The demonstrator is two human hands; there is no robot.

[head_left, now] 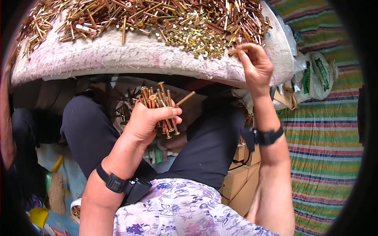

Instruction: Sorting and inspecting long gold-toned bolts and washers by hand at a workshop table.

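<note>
My left hand (147, 118) is closed around a bundle of long, flat-headed bolts (159, 100), copper and brass in colour. Their heads point both up and down, and one bolt sticks out to the right. Over the right part of the padded worktop, my right hand (258, 67) is closed in a pinch at the edge of a pile of small yellow metal pieces (201, 37). What its fingertips hold is too small to make out. More long bolts (118, 15) lie heaped across the far side of the worktop.
The worktop's pale, worn fabric edge (118, 59) curves above my knees. Loose bolts (124, 108) lie below it between my legs. Cardboard boxes (236, 181) stand by my right thigh. White plastic sacks (319, 74) rest on striped sheeting (323, 145). Another person's arm (7, 118) shows at far left.
</note>
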